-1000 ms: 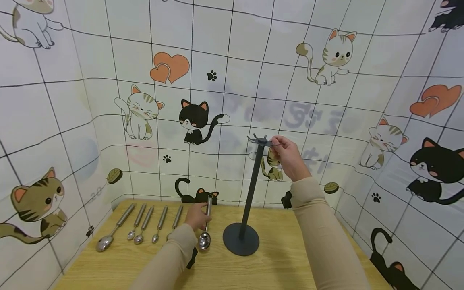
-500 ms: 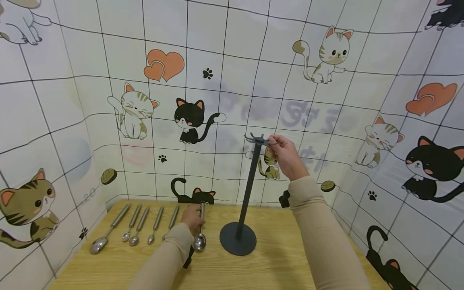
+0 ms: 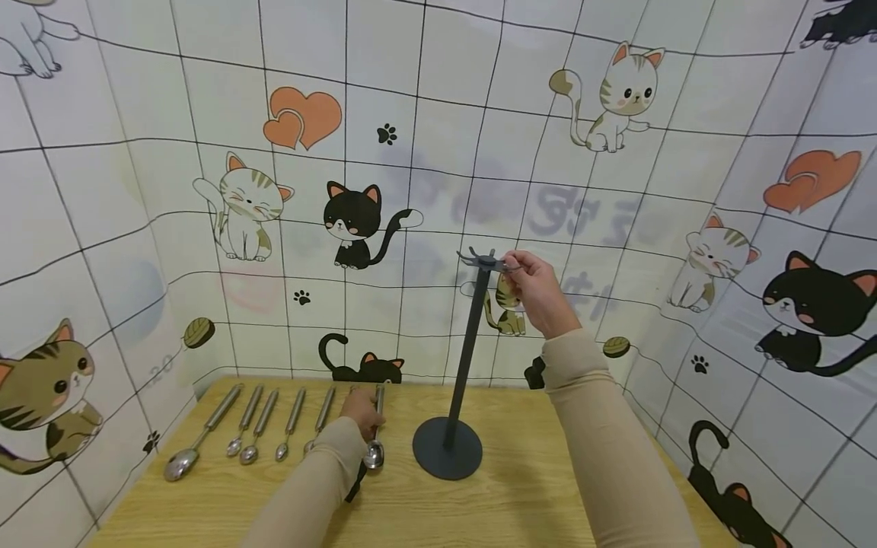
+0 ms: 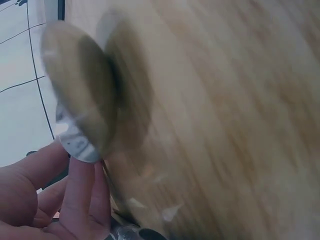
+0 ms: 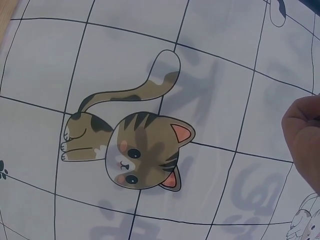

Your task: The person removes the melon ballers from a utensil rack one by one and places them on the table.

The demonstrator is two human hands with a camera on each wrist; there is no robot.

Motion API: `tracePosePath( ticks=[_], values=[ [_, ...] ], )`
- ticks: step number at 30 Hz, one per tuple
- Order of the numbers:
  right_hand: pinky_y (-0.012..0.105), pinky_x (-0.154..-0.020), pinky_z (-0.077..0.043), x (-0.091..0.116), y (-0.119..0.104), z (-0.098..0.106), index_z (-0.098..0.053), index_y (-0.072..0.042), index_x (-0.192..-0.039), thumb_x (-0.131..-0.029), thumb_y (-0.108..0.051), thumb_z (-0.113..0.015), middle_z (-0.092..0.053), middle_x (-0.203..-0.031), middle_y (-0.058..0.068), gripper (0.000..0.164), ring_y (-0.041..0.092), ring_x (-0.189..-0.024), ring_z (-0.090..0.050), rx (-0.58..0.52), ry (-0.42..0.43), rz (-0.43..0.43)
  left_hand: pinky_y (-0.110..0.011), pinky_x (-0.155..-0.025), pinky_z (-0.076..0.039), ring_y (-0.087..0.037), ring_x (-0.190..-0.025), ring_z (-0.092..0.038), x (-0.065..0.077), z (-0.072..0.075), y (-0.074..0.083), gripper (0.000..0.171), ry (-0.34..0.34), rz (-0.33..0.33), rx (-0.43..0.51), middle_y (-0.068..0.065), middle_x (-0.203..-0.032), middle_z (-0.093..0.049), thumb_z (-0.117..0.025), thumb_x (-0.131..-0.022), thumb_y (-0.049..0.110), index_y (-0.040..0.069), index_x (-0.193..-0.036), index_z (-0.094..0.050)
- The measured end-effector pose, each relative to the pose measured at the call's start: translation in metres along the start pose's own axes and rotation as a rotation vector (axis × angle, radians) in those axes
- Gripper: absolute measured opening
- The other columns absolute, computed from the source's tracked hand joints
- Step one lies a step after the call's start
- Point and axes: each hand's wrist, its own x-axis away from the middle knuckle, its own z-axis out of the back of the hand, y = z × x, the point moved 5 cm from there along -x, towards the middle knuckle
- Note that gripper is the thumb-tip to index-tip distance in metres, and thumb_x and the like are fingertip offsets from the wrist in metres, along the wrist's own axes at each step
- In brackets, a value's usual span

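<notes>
My left hand [image 3: 361, 411] grips a steel spoon [image 3: 374, 455] by its handle, low at the table. Its round bowl faces forward of the sleeve, and fingers cover part of the handle. The left wrist view shows the shiny bowl [image 4: 80, 90] close up, blurred, with fingertips [image 4: 82, 172] right at its near end. With thumb and fingers, my right hand [image 3: 541, 293] pinches one hook at the top of a dark grey utensil stand [image 3: 466, 358]. The stand's round base [image 3: 447, 457] rests on the table. Only part of the right hand [image 5: 306, 135] shows in the right wrist view.
Several steel spoons lie in a row on the wooden table [image 3: 411, 517] left of my left hand, the largest spoon [image 3: 183, 463] at the far left. My left sleeve overlaps the spoon [image 3: 325, 411] nearest the hand. A cat-printed cloth [image 3: 425, 183] hangs behind the table.
The handle end of the spoon in my left hand has come down and slightly left. My right hand keeps its pinch on the stand's hook. The head view has shifted a little.
</notes>
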Motion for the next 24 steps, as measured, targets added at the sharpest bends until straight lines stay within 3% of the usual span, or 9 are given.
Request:
tracePosePath(
  ticks=[4, 7, 11, 13, 18, 22, 24],
  values=[
    [0.031, -0.069, -0.031, 0.000, -0.001, 0.000, -0.059, -0.009, -0.108, -0.105, -0.029, -0.052, -0.047, -0.081, 0.002, 0.022, 0.022, -0.075, -0.038, 0.011, 0.002, 0.001, -0.035, -0.066, -0.059, -0.029, -0.073, -0.070, -0.002, -0.001, 0.000, 0.053, -0.006, -0.018, -0.056, -0.032, -0.126, -0.062, -0.081, -0.084, 0.002, -0.015, -0.130, -0.060],
    [0.032, -0.070, -0.032, 0.000, -0.002, 0.000, -0.058, -0.008, -0.109, -0.105, -0.029, -0.052, -0.047, -0.082, 0.003, 0.022, 0.023, -0.077, -0.039, 0.011, 0.005, -0.006, -0.036, -0.065, -0.059, -0.030, -0.075, -0.069, -0.003, -0.001, -0.002, 0.054, -0.011, -0.011, -0.038, -0.032, -0.125, -0.062, -0.081, -0.084, 0.002, -0.015, -0.130, -0.059],
    [0.031, -0.070, -0.032, 0.000, -0.002, -0.001, -0.058, -0.007, -0.111, -0.106, -0.029, -0.051, -0.047, -0.083, 0.003, 0.024, 0.022, -0.076, -0.038, 0.016, -0.001, -0.014, -0.034, -0.057, -0.059, -0.024, -0.058, -0.068, -0.004, -0.003, -0.004, 0.055, -0.016, 0.008, 0.012, -0.034, -0.123, -0.062, -0.080, -0.085, 0.000, -0.015, -0.132, -0.057],
    [0.031, -0.069, -0.032, 0.001, -0.002, -0.001, -0.057, -0.007, -0.112, -0.106, -0.029, -0.050, -0.047, -0.083, 0.003, 0.024, 0.021, -0.075, -0.038, 0.023, -0.006, -0.016, -0.032, -0.054, -0.057, -0.021, -0.058, -0.066, -0.005, -0.003, -0.005, 0.054, -0.018, 0.013, 0.016, -0.034, -0.125, -0.061, -0.079, -0.085, 0.000, -0.015, -0.132, -0.057],
    [0.033, -0.070, -0.031, 0.002, -0.001, -0.001, -0.058, -0.008, -0.114, -0.106, -0.030, -0.050, -0.046, -0.084, 0.003, 0.024, 0.018, -0.074, -0.038, 0.032, -0.007, -0.024, -0.036, -0.059, -0.059, -0.030, -0.072, -0.069, -0.004, -0.003, -0.006, 0.053, -0.012, 0.015, 0.020, -0.034, -0.127, -0.060, -0.080, -0.084, 0.000, -0.015, -0.130, -0.058],
    [0.033, -0.070, -0.031, 0.002, -0.001, 0.000, -0.059, -0.009, -0.114, -0.106, -0.030, -0.050, -0.047, -0.085, 0.002, 0.024, 0.017, -0.075, -0.039, 0.027, -0.003, -0.031, -0.046, -0.077, -0.060, -0.039, -0.093, -0.070, 0.001, 0.002, 0.000, 0.054, 0.015, 0.004, -0.002, -0.032, -0.125, -0.062, -0.082, -0.084, 0.004, -0.014, -0.130, -0.059],
    [0.031, -0.070, -0.032, 0.003, -0.001, 0.000, -0.058, -0.009, -0.114, -0.106, -0.031, -0.050, -0.047, -0.085, 0.002, 0.025, 0.017, -0.076, -0.039, 0.027, -0.006, -0.028, -0.047, -0.080, -0.059, -0.040, -0.101, -0.066, 0.003, 0.007, 0.004, 0.056, 0.017, 0.002, 0.020, -0.032, -0.127, -0.061, -0.082, -0.085, 0.006, -0.014, -0.131, -0.058]
  ],
)
